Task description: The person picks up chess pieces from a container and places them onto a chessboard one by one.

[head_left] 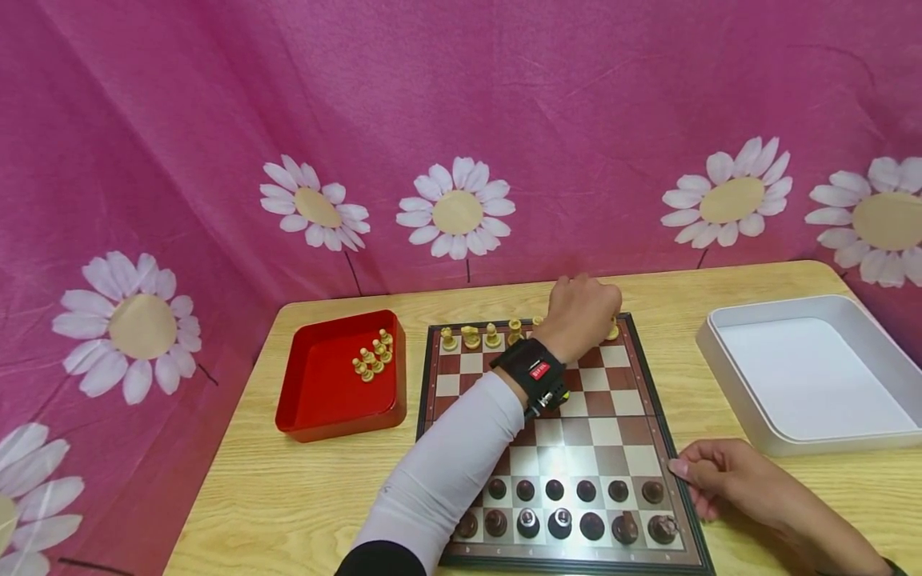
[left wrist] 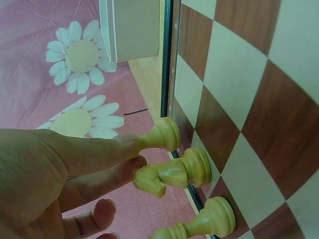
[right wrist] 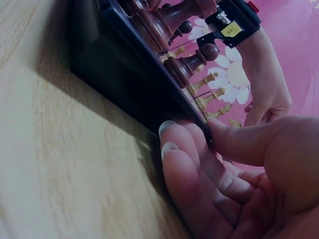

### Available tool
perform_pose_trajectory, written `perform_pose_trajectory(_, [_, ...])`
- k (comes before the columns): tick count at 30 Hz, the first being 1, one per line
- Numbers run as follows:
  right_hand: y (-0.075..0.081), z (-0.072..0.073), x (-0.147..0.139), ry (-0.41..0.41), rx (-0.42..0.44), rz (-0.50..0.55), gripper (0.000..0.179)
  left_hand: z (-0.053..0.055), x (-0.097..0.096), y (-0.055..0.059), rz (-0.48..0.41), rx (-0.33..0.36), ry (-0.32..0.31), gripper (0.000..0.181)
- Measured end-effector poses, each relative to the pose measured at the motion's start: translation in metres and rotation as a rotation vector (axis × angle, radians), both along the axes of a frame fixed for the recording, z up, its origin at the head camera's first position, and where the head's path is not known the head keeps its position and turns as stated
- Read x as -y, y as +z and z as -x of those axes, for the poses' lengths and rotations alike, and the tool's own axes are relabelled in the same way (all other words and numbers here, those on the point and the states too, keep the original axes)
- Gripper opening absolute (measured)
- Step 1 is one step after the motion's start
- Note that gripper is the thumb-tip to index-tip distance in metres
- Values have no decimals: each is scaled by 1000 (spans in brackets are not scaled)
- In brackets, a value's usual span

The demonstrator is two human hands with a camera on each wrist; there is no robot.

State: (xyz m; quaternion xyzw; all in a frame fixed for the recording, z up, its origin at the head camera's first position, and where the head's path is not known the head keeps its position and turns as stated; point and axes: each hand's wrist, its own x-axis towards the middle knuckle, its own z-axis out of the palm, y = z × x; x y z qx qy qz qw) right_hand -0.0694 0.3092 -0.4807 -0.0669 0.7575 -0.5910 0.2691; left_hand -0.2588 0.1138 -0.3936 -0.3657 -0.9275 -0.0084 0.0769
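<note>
1. With my left hand (head_left: 585,308), at the upper middle of the head view, my fingertips pinch a pale chess piece (left wrist: 167,134) by its top; the lower fingers curl loosely, apart. The piece is at the far right corner of the chessboard (head_left: 605,432); I can't tell whether its base touches the square.
2. My right hand (head_left: 735,480), right of the board, pinches the board's edge, thumb on top, other fingers bent against the side.
3. A pale knight (left wrist: 172,174) stands just beside my pinched piece, so I judge a sideways slip of my fingers could tip it.
4. My left sleeve (head_left: 454,472) slants over the board's lower left; if I sagged there, I might brush the dark pieces (head_left: 592,526).
5. A tug from my right hand could shift the whole board and upset both rows.
6. The red tray (head_left: 324,392), left of centre, holds pale pawns (head_left: 377,366) bunched towards its right side.
7. The white tray (head_left: 821,376), at the right edge, shows me its plain floor.
</note>
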Motion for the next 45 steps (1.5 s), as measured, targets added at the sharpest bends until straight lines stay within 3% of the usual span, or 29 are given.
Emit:
perform_pose_trajectory(8, [0,-2,2,-1,4,1,28,-1,-2,-4,7,33,2,38])
perform_pose_trajectory(19, [0,-3,0,14,-10,4,27,-4,0,-4,-18,17,-4,38])
perform_pose_trajectory(22, [-1,-4,1,8,-11,2,27,-5,1,-3,-5,51,1,32])
perform_pose_trajectory(25, [-1,-3,2,5,-9,-1,27,-7,2,-2,14,109,15,14])
perform_pose_trajectory(27, [-2,-3,2,7,-12,2,27,-8,3,0,28,140,27,8])
perform_pose_trajectory(30, [-3,-3,2,11,-19,6,27,-10,5,6,46,150,36,26])
perform_pose_trajectory(34, [-5,-3,0,13,-18,9,27,-9,11,17,42,182,38,36])
perform_pose_trajectory(39, [-5,-2,-3,16,-33,12,27,-5,28,29,-28,228,50,39])
perform_pose_trajectory(45, [-3,1,-3,21,-34,3,27,0,58,39,-102,219,74,42])
